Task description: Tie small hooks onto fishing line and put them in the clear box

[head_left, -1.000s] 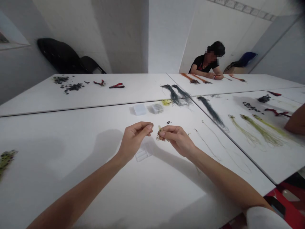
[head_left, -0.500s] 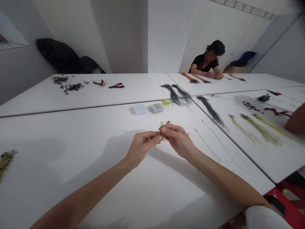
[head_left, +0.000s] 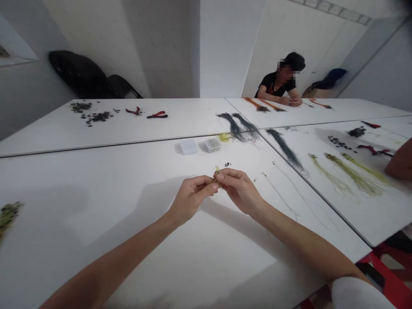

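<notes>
My left hand point(head_left: 189, 197) and my right hand point(head_left: 241, 189) meet above the white table point(head_left: 154, 266), fingertips nearly touching. Both pinch a small looped yellowish cord point(head_left: 216, 168), whose loop sticks up between the fingers; the rest of it is mostly hidden. Just beyond my fingers lie a few tiny black pieces point(head_left: 228, 164). Farther back are a white box point(head_left: 188, 147), a clear box with small items point(head_left: 213, 145) and a yellow bundle point(head_left: 225, 137). Two thin cords point(head_left: 279, 193) lie right of my right hand.
Dark cord bundles point(head_left: 285, 150) and yellow-green bundles point(head_left: 352, 174) lie to the right. Red-handled pliers point(head_left: 157, 115) and black pieces point(head_left: 99, 117) are at the back left. A person point(head_left: 281, 83) sits across; another person's arm point(head_left: 401, 163) shows at the right edge.
Both hands have shifted very slightly, and the cord's loop between the fingertips has moved a little to the left. Both hands keep their pinch.
</notes>
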The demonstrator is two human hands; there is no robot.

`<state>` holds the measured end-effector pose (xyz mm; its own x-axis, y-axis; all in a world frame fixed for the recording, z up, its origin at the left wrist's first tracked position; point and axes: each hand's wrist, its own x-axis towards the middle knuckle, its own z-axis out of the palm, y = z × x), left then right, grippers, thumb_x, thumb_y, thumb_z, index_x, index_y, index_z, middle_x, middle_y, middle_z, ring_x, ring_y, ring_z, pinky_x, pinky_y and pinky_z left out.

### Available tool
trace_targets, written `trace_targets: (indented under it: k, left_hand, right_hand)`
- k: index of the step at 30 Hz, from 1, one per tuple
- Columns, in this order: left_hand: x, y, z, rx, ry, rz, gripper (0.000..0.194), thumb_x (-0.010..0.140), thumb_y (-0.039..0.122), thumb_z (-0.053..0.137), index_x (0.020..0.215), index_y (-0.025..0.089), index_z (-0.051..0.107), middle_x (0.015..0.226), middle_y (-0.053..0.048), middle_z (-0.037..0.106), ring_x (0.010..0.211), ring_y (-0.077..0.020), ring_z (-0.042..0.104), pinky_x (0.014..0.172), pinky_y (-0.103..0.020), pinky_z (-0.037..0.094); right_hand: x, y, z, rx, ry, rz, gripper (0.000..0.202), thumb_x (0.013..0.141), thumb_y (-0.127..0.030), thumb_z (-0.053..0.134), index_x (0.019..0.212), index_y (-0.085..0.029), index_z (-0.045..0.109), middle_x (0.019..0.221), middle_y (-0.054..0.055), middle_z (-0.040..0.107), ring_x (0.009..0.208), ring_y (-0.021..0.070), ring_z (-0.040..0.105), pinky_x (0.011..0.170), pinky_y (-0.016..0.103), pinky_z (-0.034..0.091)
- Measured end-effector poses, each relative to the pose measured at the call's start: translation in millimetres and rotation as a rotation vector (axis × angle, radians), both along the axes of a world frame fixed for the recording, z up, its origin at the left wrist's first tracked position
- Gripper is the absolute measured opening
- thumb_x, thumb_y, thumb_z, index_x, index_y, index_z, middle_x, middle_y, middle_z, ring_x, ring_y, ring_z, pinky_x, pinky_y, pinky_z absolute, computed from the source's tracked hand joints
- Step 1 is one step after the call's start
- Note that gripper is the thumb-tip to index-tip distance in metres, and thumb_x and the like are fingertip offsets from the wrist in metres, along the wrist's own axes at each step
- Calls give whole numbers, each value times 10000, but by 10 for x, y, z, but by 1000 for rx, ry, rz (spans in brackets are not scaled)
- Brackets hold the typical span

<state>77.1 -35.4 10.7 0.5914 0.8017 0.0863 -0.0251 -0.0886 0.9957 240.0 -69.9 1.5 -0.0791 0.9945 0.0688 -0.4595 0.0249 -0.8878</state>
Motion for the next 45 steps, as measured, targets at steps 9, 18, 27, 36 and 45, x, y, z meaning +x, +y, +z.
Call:
trace_targets:
  k: [9, 18, 27, 36, 45]
  left_hand:
    - [-27, 13, 53, -10, 28, -17, 199, 857, 229, 632, 666, 172, 638, 663, 25, 545, 692, -111, 461, 694, -253, 379]
    - [-32, 61, -37, -11, -60, -26, 218, 905, 290, 566, 812, 177, 728, 826, -48, 645, 827, -173, 534, 807, -321, 426]
    - [-46, 84, 79, 33, 0, 155, 168, 843, 334, 668, 846, 188, 751, 841, -38, 697, 832, -174, 579, 819, -313, 450]
    - [-52, 69, 103, 39, 12, 128, 162, 847, 321, 671, 785, 189, 743, 785, -26, 711, 793, -165, 615, 794, -308, 475]
    - [-89, 133, 83, 66, 42, 98, 205, 866, 347, 639, 810, 186, 752, 809, -47, 699, 819, -181, 600, 810, -330, 476]
  right_hand:
    - [0, -15, 3, -5, -19, 8, 104, 795, -274, 726, 732, -191, 717, 729, 23, 620, 736, 160, 542, 786, 354, 395]
    - [14, -5, 22, 6, -17, 1, 143, 799, -302, 721, 715, -189, 696, 738, 22, 605, 715, 155, 513, 759, 343, 388]
    - [22, -46, 30, -10, -131, -11, 83, 767, -277, 741, 748, -196, 736, 756, 11, 612, 765, 146, 491, 792, 318, 365]
    - [9, -53, 43, 9, -163, 59, 78, 774, -249, 722, 710, -204, 727, 719, -2, 596, 817, 159, 535, 857, 333, 362]
    - [59, -21, 7, -28, -156, 91, 65, 760, -245, 722, 713, -201, 729, 715, 5, 605, 790, 157, 517, 795, 325, 356]
